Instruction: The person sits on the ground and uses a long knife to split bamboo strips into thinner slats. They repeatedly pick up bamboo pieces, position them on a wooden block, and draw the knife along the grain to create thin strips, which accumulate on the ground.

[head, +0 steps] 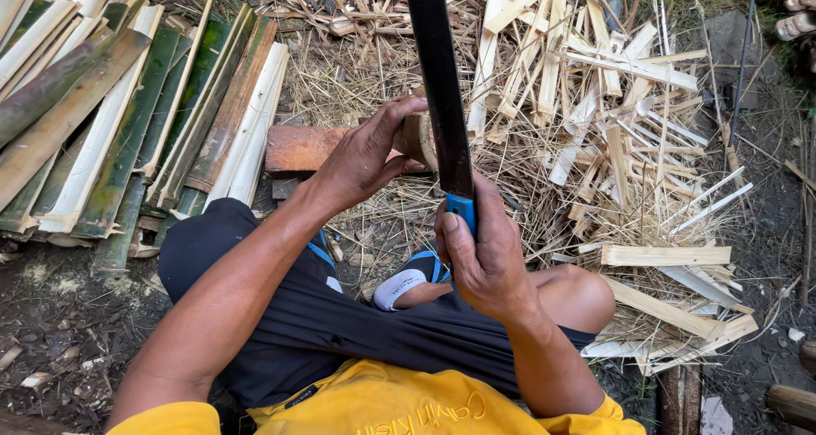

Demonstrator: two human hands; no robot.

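Note:
My right hand (484,256) grips the blue handle of a long dark machete (438,78), its blade raised straight up out of the top of the view. My left hand (365,159) holds a short piece of bamboo (418,137) upright on a reddish wooden block (297,148), just left of the blade. I sit low with my knees spread, in dark shorts and a yellow shirt.
Split green and pale bamboo slats (127,112) lie stacked at the left. A pile of thin cut bamboo strips (629,146) covers the ground at the right, over dry shavings. A sandalled foot (412,278) rests between my knees. Bare dirt lies at the lower left.

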